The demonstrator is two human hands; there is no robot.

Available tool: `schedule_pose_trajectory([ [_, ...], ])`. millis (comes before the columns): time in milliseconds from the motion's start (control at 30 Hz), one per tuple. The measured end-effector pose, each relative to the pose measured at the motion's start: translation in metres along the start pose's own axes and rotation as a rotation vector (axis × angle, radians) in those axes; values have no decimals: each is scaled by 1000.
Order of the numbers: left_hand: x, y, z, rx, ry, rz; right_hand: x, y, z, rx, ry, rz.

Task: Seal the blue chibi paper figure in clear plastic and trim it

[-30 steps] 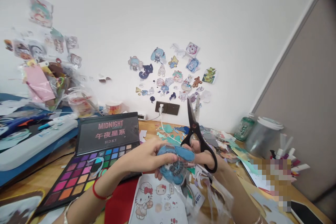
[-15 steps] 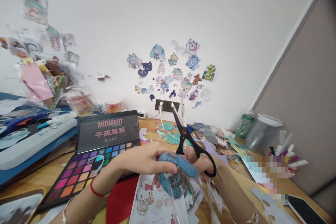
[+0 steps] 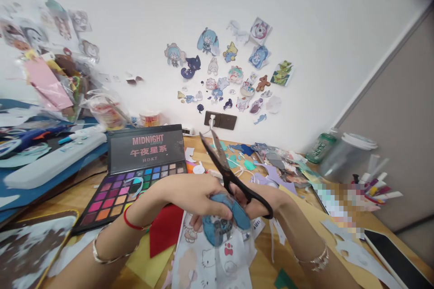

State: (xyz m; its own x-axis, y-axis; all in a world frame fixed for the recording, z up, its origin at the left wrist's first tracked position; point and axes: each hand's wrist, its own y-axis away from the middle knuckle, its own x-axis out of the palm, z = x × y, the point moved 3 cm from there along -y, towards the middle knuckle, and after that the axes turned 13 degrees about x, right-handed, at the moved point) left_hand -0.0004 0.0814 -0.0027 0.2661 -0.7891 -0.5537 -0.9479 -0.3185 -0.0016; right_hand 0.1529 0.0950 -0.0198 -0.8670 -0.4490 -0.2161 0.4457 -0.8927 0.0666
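My left hand grips a blue plush-like cutout with a character printed on it and clear film or tape around it. Its thumb lies across the front of the blue piece. My right hand has black-handled scissors hooked on it, their blades pointing up and to the left, slightly parted. The fingers of that hand also touch the right edge of the blue piece. Below both hands lies a white printed sheet with cartoon figures.
An open makeup palette stands left of my hands, with a red sheet beside it. Paper scraps lie behind. Farther right are a green bottle, a lidded tub, pens and a phone.
The scissors have tilted further left, and their loop sits lower beside my right hand. The blue piece has turned slightly. The whole view has shifted, with the wall cutouts higher.
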Motion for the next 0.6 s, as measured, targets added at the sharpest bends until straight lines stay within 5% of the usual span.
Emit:
schedule_pose_trajectory([
  [100,-3,0,4,-50,131,-55,7,3,11,74,81,314],
  [233,-11,5,8,-37,298,-159,4,1,16,13,64,283],
  [333,-21,8,14,-32,412,-328,-1,-3,10,12,6,140],
  [433,-24,2,22,8,537,-545,-12,-9,4,-53,-95,-159],
  [600,-10,-28,38,53,670,-965,-27,-16,-6,-223,-60,-528],
])
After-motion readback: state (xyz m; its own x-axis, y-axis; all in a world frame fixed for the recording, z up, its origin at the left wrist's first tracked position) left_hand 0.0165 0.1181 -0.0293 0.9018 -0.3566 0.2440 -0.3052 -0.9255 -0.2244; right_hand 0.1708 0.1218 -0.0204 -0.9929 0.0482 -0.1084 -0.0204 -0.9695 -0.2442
